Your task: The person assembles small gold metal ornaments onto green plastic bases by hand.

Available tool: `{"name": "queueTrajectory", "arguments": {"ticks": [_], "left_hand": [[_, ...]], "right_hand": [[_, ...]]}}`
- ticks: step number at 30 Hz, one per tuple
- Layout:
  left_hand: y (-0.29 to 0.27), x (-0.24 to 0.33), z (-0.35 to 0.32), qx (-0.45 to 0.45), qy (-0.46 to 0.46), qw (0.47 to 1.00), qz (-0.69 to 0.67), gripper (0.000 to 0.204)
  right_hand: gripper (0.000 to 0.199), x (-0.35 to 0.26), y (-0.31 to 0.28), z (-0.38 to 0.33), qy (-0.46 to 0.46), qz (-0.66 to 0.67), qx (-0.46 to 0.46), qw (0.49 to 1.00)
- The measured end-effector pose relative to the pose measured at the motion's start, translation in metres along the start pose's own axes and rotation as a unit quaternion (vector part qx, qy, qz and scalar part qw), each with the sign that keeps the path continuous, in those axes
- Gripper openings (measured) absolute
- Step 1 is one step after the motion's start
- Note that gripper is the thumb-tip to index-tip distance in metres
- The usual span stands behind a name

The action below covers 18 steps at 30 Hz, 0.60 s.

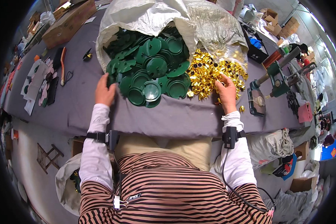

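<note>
From the head camera we look down on a grey-covered table (74,100) where a heap of dark green round plastic discs (153,71) spills out of a big white woven sack (145,16) at about twelve o'clock from the person's chest. Our left hand (104,91) rests at the nine o'clock edge of that heap, fingers curled against the outermost discs — whether it actually grips one we cannot tell. Just beside the discs, toward two o'clock, lies a pile of shiny gold foil pieces (212,74), backed by a clear plastic bag (220,33). Our right hand (227,91) lies on the pile's near edge, fingertips bent down into the foil and pinching at pieces, though a firm hold cannot be made out. Further out at three o'clock stands a green hand press (280,80) on the table. At ten o'clock, well apart from the hands, a cardboard box (69,22) sits near the table's far edge.
</note>
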<state>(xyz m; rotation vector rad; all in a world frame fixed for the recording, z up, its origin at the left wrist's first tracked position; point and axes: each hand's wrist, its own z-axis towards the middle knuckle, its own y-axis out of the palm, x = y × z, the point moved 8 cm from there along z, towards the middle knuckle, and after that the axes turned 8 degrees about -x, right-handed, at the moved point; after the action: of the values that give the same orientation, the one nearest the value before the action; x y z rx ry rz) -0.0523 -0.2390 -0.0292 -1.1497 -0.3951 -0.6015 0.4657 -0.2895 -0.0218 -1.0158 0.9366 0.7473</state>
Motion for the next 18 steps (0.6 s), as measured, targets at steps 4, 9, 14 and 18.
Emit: {"name": "queueTrajectory", "arguments": {"ticks": [4,9,14,18], "left_hand": [[-0.025,0.013,-0.022,0.071,-0.169,0.893,-0.41,0.05],[0.034,0.15,-0.026,-0.152,-0.103,0.665,-0.724,0.049],[0.119,0.203,-0.022,-0.262,-0.182,0.543,-0.777,0.042],[0.148,0.22,-0.024,-0.276,-0.222,0.478,-0.804,0.042]], "right_hand": [[0.041,0.015,0.009,0.002,0.125,0.489,-0.016,0.863],[0.022,0.022,0.023,0.006,0.175,0.606,-0.07,0.773],[0.022,0.025,0.021,0.024,0.191,0.439,0.022,0.878],[0.015,0.025,0.028,0.022,0.223,0.489,0.01,0.843]]}}
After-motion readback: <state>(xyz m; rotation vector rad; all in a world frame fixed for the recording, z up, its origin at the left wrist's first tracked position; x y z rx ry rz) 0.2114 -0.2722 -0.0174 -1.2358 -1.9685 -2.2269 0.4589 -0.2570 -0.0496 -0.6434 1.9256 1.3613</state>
